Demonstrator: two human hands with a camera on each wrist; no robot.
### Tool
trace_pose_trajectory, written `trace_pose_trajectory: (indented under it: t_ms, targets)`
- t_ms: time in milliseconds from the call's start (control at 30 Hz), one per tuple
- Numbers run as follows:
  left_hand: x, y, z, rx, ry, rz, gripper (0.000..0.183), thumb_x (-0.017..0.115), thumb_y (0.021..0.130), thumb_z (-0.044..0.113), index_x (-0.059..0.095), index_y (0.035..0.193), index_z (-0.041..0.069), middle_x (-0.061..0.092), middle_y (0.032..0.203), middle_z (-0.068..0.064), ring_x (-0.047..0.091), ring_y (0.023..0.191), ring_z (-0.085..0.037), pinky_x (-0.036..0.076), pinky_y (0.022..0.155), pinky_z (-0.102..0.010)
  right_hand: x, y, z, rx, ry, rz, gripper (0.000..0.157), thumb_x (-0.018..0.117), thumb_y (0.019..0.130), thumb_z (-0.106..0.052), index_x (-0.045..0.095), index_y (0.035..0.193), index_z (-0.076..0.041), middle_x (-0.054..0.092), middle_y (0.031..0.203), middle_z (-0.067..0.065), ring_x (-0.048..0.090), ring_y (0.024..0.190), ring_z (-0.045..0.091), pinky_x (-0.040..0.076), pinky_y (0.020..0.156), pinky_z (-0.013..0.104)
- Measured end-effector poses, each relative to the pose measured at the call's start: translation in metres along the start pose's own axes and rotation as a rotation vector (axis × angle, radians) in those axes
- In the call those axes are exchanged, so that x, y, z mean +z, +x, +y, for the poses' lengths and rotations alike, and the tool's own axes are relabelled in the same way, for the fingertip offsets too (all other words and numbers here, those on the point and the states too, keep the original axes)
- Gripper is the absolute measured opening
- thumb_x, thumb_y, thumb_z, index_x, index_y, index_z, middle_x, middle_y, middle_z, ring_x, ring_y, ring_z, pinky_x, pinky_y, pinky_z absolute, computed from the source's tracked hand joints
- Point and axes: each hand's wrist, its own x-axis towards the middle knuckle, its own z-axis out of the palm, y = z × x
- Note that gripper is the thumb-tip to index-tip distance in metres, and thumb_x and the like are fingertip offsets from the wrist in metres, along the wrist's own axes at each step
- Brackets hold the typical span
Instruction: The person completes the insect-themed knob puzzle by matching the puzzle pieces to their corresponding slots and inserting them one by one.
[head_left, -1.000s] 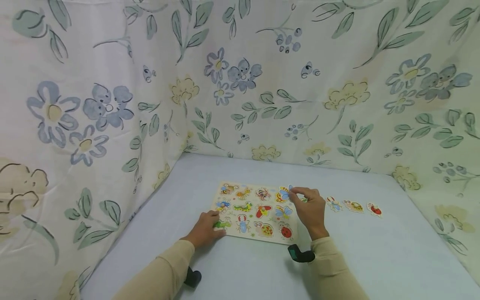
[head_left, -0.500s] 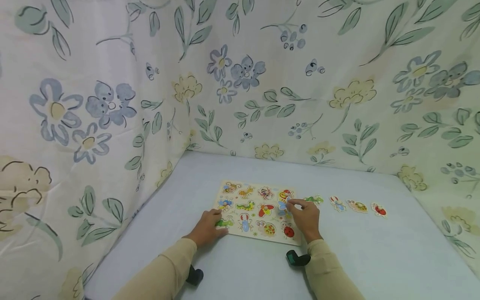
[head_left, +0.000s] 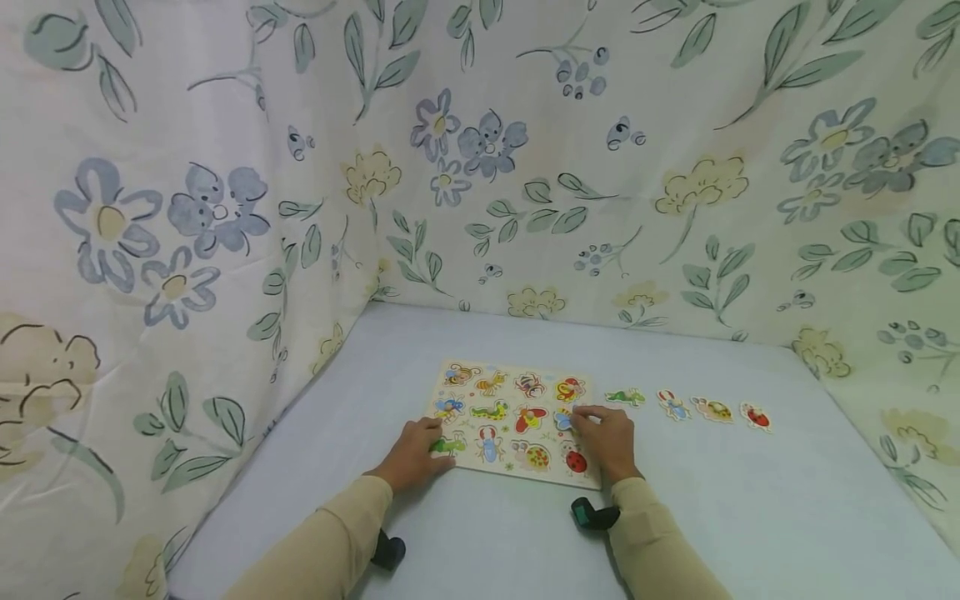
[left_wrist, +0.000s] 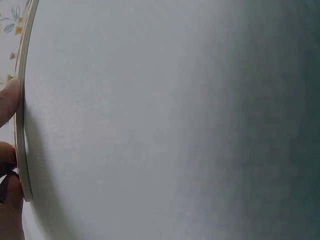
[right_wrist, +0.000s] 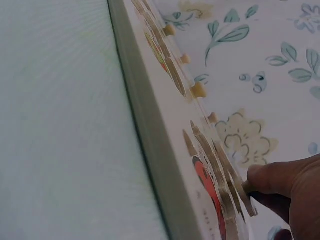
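Puzzle board (head_left: 547, 477) lies flat on the pale surface (head_left: 810, 517), bearing insects in three rows of four. Your left-hand grip (head_left: 411, 454) holds its near-left corner, thumb by the front edge, fingers at the left edge, just beside the printed grasshopper (head_left: 447, 446). Left wrist view: board nearly edge-on, your fingertips against it. Your right-hand grip (head_left: 611, 442) pinches the blue-winged insect piece (head_left: 562, 421) between thumb and finger, over the right end of the middle row. Right wrist view: that piece shows side-on, tilted; you cannot tell from here whether any of it sits in its recess. Knobs stand up from other pieces beyond it. Top row, left to right: bee (head_left: 461, 375), orange ant (head_left: 492, 382), spider (head_left: 529, 384), yellow-and-red insect (head_left: 570, 388). Front row, after the grasshopper: horned beetle print (head_left: 491, 446), spotted bug print (head_left: 536, 456), ladybird print (head_left: 576, 462), the last just beside your right hand. Four loose pieces lie in a line to the right of the board, apart from it: green grasshopper piece (head_left: 625, 397), blue beetle piece with red horns (head_left: 672, 406), spotted bug piece (head_left: 712, 410), red ladybird piece (head_left: 756, 417). Beige sleeves (head_left: 322, 533) cover your forearms, a black device (head_left: 592, 514) at the right wrist. Floral curtain (head_left: 525, 250) hangs behind the surface and along its sides.
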Motion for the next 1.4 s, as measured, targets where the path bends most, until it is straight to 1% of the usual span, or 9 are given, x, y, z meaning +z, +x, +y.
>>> trace_pose_trajectory:
  t_ms: [233, 500, 633, 767, 833, 933, 1133, 1233, 1400]
  targets:
    - [0.002, 0.002, -0.002, 0.01, -0.002, 0.007, 0.066, 0.077, 0.083, 0.026, 0.052, 0.132, -0.01, 0.044, 0.141, -0.014, 0.042, 0.115, -0.028, 0.04, 0.099, -0.04, 0.003, 0.0, 0.002, -0.04, -0.027, 0.01, 0.013, 0.077, 0.082, -0.014, 0.078, 0.092, -0.006, 0.071, 0.1, 0.012, 0.061, 0.106, 0.028, 0.045, 0.091, 0.047]
    - [0.001, 0.003, -0.002, 0.016, 0.015, 0.013, 0.066, 0.078, 0.083, 0.028, 0.053, 0.131, -0.01, 0.044, 0.141, -0.014, 0.043, 0.112, -0.027, 0.041, 0.096, -0.04, 0.002, 0.001, -0.002, -0.061, -0.061, -0.006, 0.014, 0.075, 0.083, -0.015, 0.078, 0.093, -0.005, 0.07, 0.103, 0.014, 0.061, 0.104, 0.029, 0.046, 0.088, 0.048]
    - [0.001, 0.003, -0.003, 0.02, 0.013, 0.013, 0.066, 0.078, 0.083, 0.027, 0.052, 0.131, -0.01, 0.044, 0.141, -0.014, 0.043, 0.112, -0.026, 0.041, 0.096, -0.039, 0.002, 0.0, -0.003, -0.082, -0.076, -0.007, 0.014, 0.075, 0.082, -0.015, 0.078, 0.091, -0.005, 0.071, 0.1, 0.015, 0.062, 0.1, 0.029, 0.048, 0.085, 0.046]
    - [0.001, 0.003, -0.003, 0.011, 0.016, 0.012, 0.066, 0.078, 0.083, 0.027, 0.052, 0.132, -0.01, 0.044, 0.141, -0.014, 0.043, 0.112, -0.026, 0.042, 0.095, -0.039, 0.001, -0.001, -0.003, -0.108, -0.091, -0.01, 0.014, 0.075, 0.081, -0.014, 0.078, 0.089, -0.004, 0.071, 0.098, 0.015, 0.063, 0.102, 0.031, 0.048, 0.087, 0.048]
    - [0.002, 0.003, -0.003, 0.01, 0.015, 0.009, 0.066, 0.078, 0.083, 0.027, 0.052, 0.131, -0.01, 0.044, 0.141, -0.014, 0.043, 0.112, -0.026, 0.042, 0.095, -0.039, 0.0, -0.001, -0.003, -0.102, -0.095, -0.012, 0.015, 0.074, 0.082, -0.015, 0.078, 0.09, -0.004, 0.071, 0.1, 0.015, 0.062, 0.105, 0.032, 0.046, 0.09, 0.05]
    - [0.003, 0.003, -0.003, 0.009, 0.014, 0.003, 0.066, 0.077, 0.083, 0.027, 0.052, 0.131, -0.01, 0.044, 0.141, -0.014, 0.043, 0.114, -0.027, 0.041, 0.096, -0.04, -0.005, 0.001, -0.004, -0.058, -0.086, -0.011, 0.019, 0.073, 0.084, -0.018, 0.077, 0.095, -0.004, 0.069, 0.106, 0.016, 0.058, 0.109, 0.032, 0.043, 0.092, 0.051]
    - [0.003, 0.003, -0.003, -0.013, 0.016, 0.001, 0.066, 0.077, 0.084, 0.028, 0.052, 0.133, -0.009, 0.043, 0.143, -0.012, 0.042, 0.116, -0.026, 0.041, 0.098, -0.039, -0.023, 0.018, -0.008, -0.025, -0.071, 0.072, 0.027, 0.071, 0.089, -0.023, 0.073, 0.107, -0.003, 0.068, 0.111, 0.016, 0.053, 0.118, 0.036, 0.04, 0.097, 0.052]
    - [0.002, 0.003, -0.003, -0.014, 0.017, 0.0, 0.066, 0.077, 0.084, 0.028, 0.052, 0.133, -0.008, 0.043, 0.143, -0.012, 0.042, 0.116, -0.026, 0.041, 0.099, -0.039, -0.03, 0.029, -0.004, -0.007, -0.047, 0.116, 0.031, 0.071, 0.089, -0.026, 0.071, 0.111, -0.003, 0.067, 0.115, 0.014, 0.05, 0.122, 0.035, 0.037, 0.101, 0.052]
    - [0.001, 0.002, -0.002, -0.001, 0.015, -0.002, 0.066, 0.078, 0.083, 0.028, 0.052, 0.131, -0.01, 0.044, 0.142, -0.014, 0.043, 0.117, -0.029, 0.041, 0.099, -0.04, -0.038, 0.041, 0.007, 0.008, -0.008, 0.178, 0.032, 0.072, 0.088, -0.025, 0.071, 0.11, -0.002, 0.066, 0.115, 0.015, 0.051, 0.121, 0.036, 0.038, 0.101, 0.051]
